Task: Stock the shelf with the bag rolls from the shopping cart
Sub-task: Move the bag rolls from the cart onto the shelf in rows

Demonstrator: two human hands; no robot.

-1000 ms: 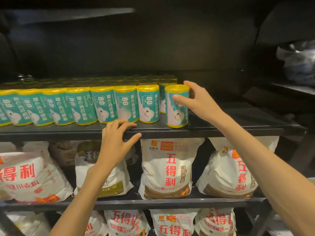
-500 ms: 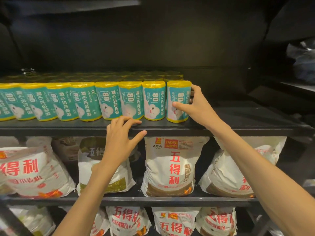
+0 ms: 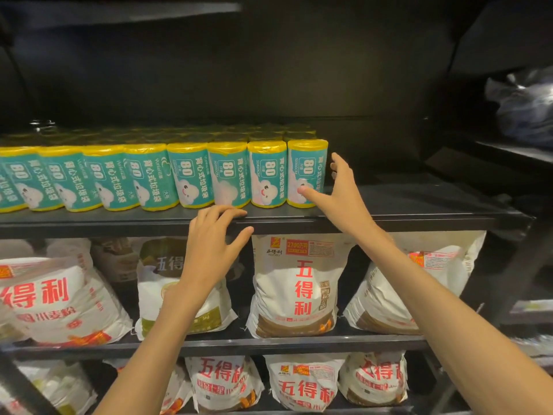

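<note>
A dark metal shelving unit [image 3: 419, 217] fills the view, with three levels showing. On the two lower levels, large white flour sacks with red characters [image 3: 296, 283] stand and lean side by side; the ones at the far left are blurred. On the right edge, on a separate dark ledge, lies a crumpled bluish plastic bundle [image 3: 526, 106], too dim to make out.

The upper level carries the teal-labelled bag rolls with yellow ends [image 3: 149, 178], standing upright in a front row that runs from the left edge to just right of the middle, with more rows packed behind them in shadow. Each roll touches its neighbour. The rightmost teal and yellow roll in the front row [image 3: 306, 172] stands upright on the shelf, touching the roll to its left; the shelf to its right is bare dark metal.

The right hand [image 3: 341, 193] is at that last roll: its fingers are spread apart and nearly straight, the thumb tip touching the lower front of the label, the other fingertips just beside the roll's upper right side, not curled round it.

The left hand [image 3: 212, 247] rests on the front lip of the upper shelf, fingers bent over the edge and thumb stretched out to the right below it, holding nothing else.
</note>
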